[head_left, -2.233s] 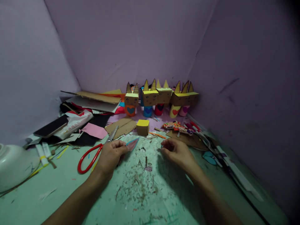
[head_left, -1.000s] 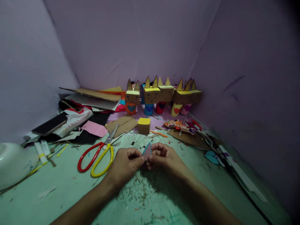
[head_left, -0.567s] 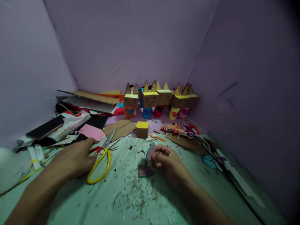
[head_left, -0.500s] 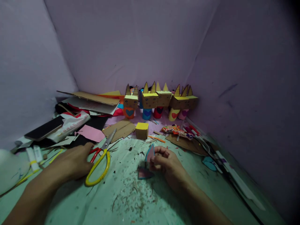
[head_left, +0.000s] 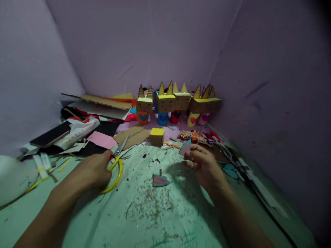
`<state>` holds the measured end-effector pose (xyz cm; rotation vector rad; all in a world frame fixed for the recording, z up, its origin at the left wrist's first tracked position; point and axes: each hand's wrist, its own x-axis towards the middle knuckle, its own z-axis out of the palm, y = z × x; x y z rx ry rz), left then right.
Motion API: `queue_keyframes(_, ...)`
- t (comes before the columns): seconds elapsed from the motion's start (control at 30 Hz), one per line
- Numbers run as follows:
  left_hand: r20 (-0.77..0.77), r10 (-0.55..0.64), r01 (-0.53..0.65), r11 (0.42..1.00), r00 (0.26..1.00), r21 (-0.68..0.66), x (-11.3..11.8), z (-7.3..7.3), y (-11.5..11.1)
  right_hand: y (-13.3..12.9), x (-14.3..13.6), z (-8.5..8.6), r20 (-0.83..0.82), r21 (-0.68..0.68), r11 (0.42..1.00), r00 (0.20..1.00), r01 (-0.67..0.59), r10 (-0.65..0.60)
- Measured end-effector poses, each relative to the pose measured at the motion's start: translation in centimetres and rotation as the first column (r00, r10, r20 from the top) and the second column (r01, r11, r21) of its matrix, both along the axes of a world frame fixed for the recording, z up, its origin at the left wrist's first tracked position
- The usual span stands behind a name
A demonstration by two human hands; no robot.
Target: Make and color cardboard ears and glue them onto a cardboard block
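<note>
My right hand [head_left: 203,162] pinches a small pink triangular piece with a blue edge [head_left: 184,148], held up above the table. A matching pink triangle [head_left: 160,180] lies flat on the table, to the left of that hand. My left hand [head_left: 97,168] is curled over the handles of a pair of scissors [head_left: 119,177]. Their blades point away from me, and a yellow loop shows beside the hand. A bit of red also shows by the fingers, most of it covered. Beyond both hands sits a small cardboard box with a yellow top [head_left: 157,137].
Several box-headed figures with pointed ears [head_left: 165,103] stand along the back wall. Cardboard sheets [head_left: 103,103], pink paper [head_left: 101,140] and a black flat object [head_left: 50,134] pile up at left. Patterned cloth [head_left: 193,137] and a blue cutout [head_left: 231,171] lie right.
My right hand has moved right and up with its triangle, away from the one on the table. My left hand has shifted right, over the scissors' handles. The view has tilted slightly.
</note>
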<state>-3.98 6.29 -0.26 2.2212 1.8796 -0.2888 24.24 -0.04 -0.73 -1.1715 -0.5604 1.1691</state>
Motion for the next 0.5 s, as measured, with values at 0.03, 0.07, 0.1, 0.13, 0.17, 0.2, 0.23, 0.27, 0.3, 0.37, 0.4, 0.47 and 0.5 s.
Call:
queue_keyframes(0.03, -0.008, 0.010, -0.010, 1.000, 1.000, -0.006, 0.1, 0.0, 0.0, 0.0, 0.0, 0.0, 0.005, 0.005, 1.000, 1.000, -0.007, 0.007)
queue_keyframes(0.07, -0.010, 0.021, -0.021, 1.000, 1.000, -0.002, 0.2, 0.1, -0.1, 0.0, 0.0, -0.1, 0.010, 0.008, 1.000, 1.000, -0.016, 0.016)
queue_keyframes(0.1, -0.002, 0.032, -0.032, 0.999, 0.999, 0.008, 0.3, 0.3, -0.1, 0.0, -0.1, -0.2, 0.013, 0.008, 1.000, 1.000, -0.027, 0.027)
queue_keyframes(0.13, 0.013, 0.045, -0.046, 0.999, 0.999, 0.024, 0.3, 0.6, -0.2, 0.0, -0.3, -0.3, 0.013, 0.006, 0.999, 0.999, -0.039, 0.039)
queue_keyframes(0.17, 0.032, 0.062, -0.064, 0.997, 0.998, 0.047, 0.4, 1.0, -0.3, 0.0, -0.4, -0.4, 0.010, 0.001, 0.999, 0.999, -0.051, 0.051)
queue_keyframes(0.2, 0.061, 0.074, -0.079, 0.993, 0.995, 0.083, 0.4, 1.5, -0.5, 0.0, -0.5, -0.5, 0.008, -0.003, 0.998, 0.998, -0.066, 0.066)
queue_keyframes(0.23, 0.098, 0.091, -0.102, 0.987, 0.991, 0.122, 0.5, 2.1, -0.7, 0.0, -0.7, -0.6, 0.006, -0.002, 0.996, 0.996, -0.085, 0.085)
queue_keyframes(0.27, 0.143, 0.107, -0.130, 0.977, 0.984, 0.167, 0.7, 2.7, -1.0, 0.0, -0.8, -0.6, 0.006, 0.004, 0.994, 0.994, -0.105, 0.105)
queue_keyframes(0.3, 0.206, 0.115, -0.158, 0.965, 0.972, 0.211, 0.9, 3.2, -1.2, 0.0, -1.0, -0.7, 0.006, 0.014, 0.992, 0.992, -0.125, 0.125)
queue_keyframes(0.37, 0.348, 0.164, -0.264, 0.928, 0.923, 0.262, 1.4, 4.0, -1.8, 0.0, -1.3, -0.7, 0.006, 0.035, 0.987, 0.988, -0.154, 0.154)
queue_keyframes(0.4, 0.418, 0.164, -0.295, 0.916, 0.894, 0.272, 1.8, 4.1, -2.1, -0.1, -1.5, -0.7, 0.001, 0.044, 0.986, 0.987, -0.162, 0.162)
queue_keyframes(0.47, 0.525, 0.097, -0.282, 0.916, 0.846, 0.285, 2.7, 3.9, -2.8, -0.2, -1.7, -0.6, -0.016, 0.050, 0.985, 0.986, -0.164, 0.165)
queue_keyframes(0.5, 0.552, 0.035, -0.230, 0.930, 0.833, 0.288, 3.3, 3.5, -3.2, -0.2, -1.9, -0.6, -0.024, 0.053, 0.985, 0.986, -0.163, 0.164)
